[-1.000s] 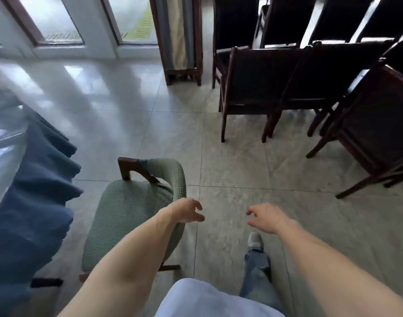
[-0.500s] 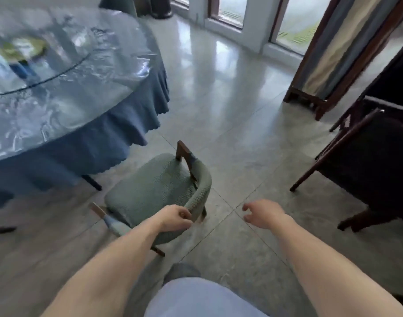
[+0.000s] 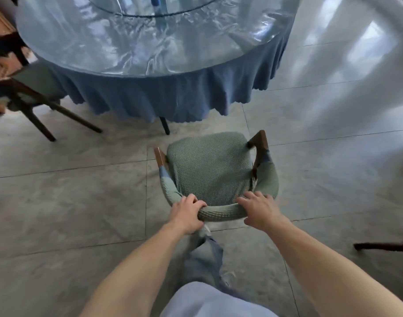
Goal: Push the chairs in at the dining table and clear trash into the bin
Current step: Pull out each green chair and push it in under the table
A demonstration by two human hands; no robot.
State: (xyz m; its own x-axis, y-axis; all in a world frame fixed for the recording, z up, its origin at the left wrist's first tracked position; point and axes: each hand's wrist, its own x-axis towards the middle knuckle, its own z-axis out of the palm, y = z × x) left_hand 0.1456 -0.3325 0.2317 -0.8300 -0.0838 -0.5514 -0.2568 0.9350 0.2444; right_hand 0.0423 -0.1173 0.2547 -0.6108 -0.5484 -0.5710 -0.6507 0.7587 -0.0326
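Gripping green chair (image 3: pixel 209 170) backrest, left hand (image 3: pixel 186 213) curled over it, right hand (image 3: pixel 260 209) spread on top, squaring it for push toward far surface (image 3: pixel 131 53).

Large grey stone tiles (image 3: pixel 81 202) cover the floor, with thin dark grout lines between them. Bright daylight glares in pale streaks across the tiles at the right (image 3: pixel 356 65). A dark wooden furniture leg (image 3: pixel 383 245) enters from the right edge.
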